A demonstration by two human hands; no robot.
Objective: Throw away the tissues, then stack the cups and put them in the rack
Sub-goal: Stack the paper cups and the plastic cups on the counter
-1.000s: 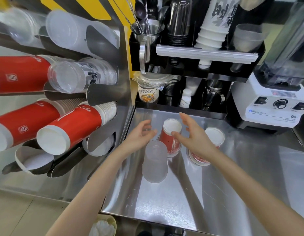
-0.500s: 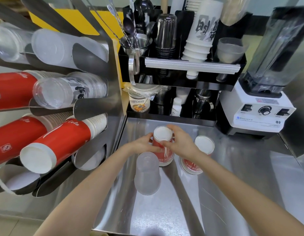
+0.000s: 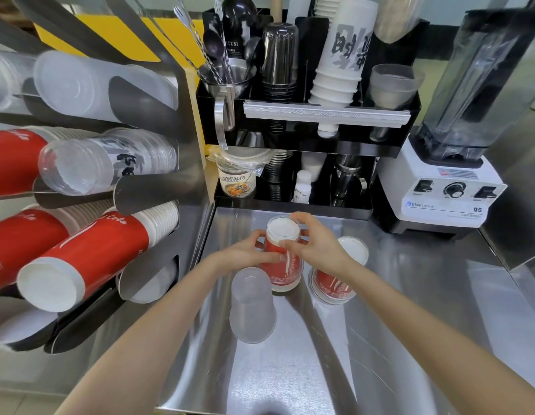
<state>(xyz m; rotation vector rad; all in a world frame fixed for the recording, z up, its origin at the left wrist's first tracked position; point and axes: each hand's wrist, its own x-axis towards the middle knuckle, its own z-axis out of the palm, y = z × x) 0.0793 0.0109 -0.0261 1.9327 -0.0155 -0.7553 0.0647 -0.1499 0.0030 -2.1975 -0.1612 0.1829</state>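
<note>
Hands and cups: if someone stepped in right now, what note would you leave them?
Left hand and right hand both grip the middle red cup, upside down on the counter.
A second red cup stands to its right, a frosted plastic cup in front.
No tissues on the counter.
Left: stack the cups, then slot them into the rack.

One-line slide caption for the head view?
Both hands, left and right, grip an upside-down red cup on the steel counter.
</note>
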